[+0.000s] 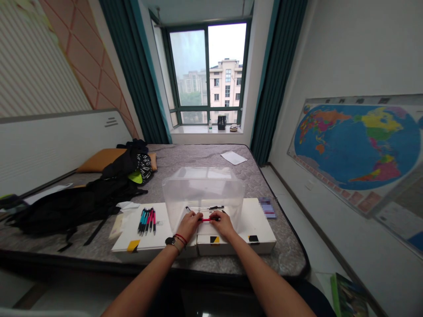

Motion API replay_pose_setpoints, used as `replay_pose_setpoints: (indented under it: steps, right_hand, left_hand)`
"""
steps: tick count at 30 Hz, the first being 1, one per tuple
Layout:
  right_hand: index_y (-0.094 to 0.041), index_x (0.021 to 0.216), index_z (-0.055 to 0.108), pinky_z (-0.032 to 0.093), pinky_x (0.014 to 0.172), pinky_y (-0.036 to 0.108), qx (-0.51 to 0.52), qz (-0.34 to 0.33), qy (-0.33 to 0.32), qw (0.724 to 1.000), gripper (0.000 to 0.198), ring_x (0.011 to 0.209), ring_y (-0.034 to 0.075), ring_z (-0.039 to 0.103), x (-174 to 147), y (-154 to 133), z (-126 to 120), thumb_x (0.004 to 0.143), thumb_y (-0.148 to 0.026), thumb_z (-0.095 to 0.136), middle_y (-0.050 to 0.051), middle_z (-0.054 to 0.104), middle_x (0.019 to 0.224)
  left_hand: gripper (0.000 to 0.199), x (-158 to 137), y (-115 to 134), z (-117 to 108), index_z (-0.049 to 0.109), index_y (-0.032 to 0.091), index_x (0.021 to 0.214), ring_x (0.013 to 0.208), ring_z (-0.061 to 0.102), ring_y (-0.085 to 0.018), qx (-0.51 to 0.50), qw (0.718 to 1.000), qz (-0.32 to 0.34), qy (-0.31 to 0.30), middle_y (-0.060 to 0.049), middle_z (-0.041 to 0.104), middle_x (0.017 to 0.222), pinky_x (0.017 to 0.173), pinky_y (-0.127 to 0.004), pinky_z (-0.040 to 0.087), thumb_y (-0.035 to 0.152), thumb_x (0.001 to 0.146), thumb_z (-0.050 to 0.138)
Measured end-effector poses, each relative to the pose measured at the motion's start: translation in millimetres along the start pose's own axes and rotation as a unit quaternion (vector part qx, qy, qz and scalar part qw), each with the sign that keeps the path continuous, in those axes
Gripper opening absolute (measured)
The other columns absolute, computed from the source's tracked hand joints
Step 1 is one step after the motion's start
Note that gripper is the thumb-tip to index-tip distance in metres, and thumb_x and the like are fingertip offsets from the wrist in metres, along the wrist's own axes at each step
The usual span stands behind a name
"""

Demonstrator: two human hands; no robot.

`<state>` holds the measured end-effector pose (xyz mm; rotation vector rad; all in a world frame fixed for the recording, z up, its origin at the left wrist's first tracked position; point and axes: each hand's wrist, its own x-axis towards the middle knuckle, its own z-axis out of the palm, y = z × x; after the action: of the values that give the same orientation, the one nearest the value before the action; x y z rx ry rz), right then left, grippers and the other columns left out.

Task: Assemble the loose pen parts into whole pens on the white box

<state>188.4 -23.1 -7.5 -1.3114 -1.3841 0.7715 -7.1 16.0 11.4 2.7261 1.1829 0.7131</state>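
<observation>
A red pen point(206, 219) with dark ends lies level between my two hands. My left hand point(189, 226) has its fingers closed on one end of it, with a watch and red cords on the wrist. My right hand point(224, 225) pinches the other end. Both hands are at the front of a clear plastic bin point(203, 190) standing on white boxes point(259, 220). Dark pen parts point(216, 207) show just beyond my fingers; my hands partly hide what lies there. To the left, several pens point(146, 221) in teal, red and black lie side by side on the white surface.
The boxes stand on a grey mattress point(284, 259). A black backpack point(76, 202) and an orange cushion point(102, 160) lie at the left. A paper sheet point(234, 157) lies farther back. A purple packet point(267, 208), partly blurred, is at the right.
</observation>
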Motion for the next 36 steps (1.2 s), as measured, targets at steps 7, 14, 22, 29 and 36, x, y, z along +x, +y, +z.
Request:
replay_pose_setpoints:
  steps: [7,14,22,29,36]
  right_hand:
    - [-0.019,0.081,0.069,0.049,0.075,0.033,0.024,0.006,-0.013,1.0,0.016,0.078,0.02,0.064,0.9,-1.5,-0.6,0.066,-0.025,0.067,0.005,0.07,0.082]
    - [-0.018,0.087,0.065,0.047,0.066,0.029,0.004,0.032,-0.015,0.999,0.031,0.064,0.018,0.062,1.1,-2.6,-0.3,0.079,-0.047,0.056,0.003,0.067,0.066]
    - [-0.02,0.084,0.057,0.047,0.064,0.027,0.062,0.026,-0.016,0.998,0.031,0.063,0.018,0.063,-0.8,-8.3,0.6,0.074,-0.049,0.063,0.0,0.065,0.064]
    - [-0.019,0.073,0.056,0.044,0.056,0.026,0.051,0.053,-0.019,0.997,0.037,0.05,0.016,0.057,-3.4,-12.7,1.2,0.075,-0.056,0.058,-0.001,0.06,0.05]
    - [-0.018,0.09,0.06,0.046,0.059,0.027,0.059,0.026,-0.004,0.998,0.041,0.061,0.019,0.063,-3.3,-13.2,0.5,0.072,-0.055,0.062,0.002,0.066,0.065]
  left_hand:
    - [0.023,-2.0,-3.3,3.0,0.06,0.021,0.107,0.078,0.053,-0.016,0.026,0.999,0.028,0.004,-0.004,0.055,0.084,0.074,-0.027,0.042,0.03,0.09,0.049]
    - [0.022,-6.2,0.0,7.0,0.062,0.022,0.106,0.077,0.052,-0.016,0.022,0.996,0.073,0.038,-0.004,0.055,0.079,0.072,-0.027,0.042,0.029,0.091,0.048]
    - [0.025,-8.0,3.9,7.6,0.063,0.019,0.102,0.078,0.052,-0.016,0.001,0.997,0.036,0.065,-0.005,0.059,0.078,0.073,-0.027,0.043,0.032,0.092,0.045]
    - [0.024,-8.5,3.8,7.7,0.062,0.019,0.107,0.08,0.054,-0.016,-0.016,0.998,0.023,0.064,-0.006,0.06,0.082,0.076,-0.029,0.045,0.029,0.091,0.048]
    - [0.029,-9.1,2.0,9.0,0.06,0.019,0.114,0.082,0.054,-0.018,-0.01,0.997,0.026,0.066,-0.007,0.061,0.083,0.074,-0.03,0.046,0.029,0.092,0.046]
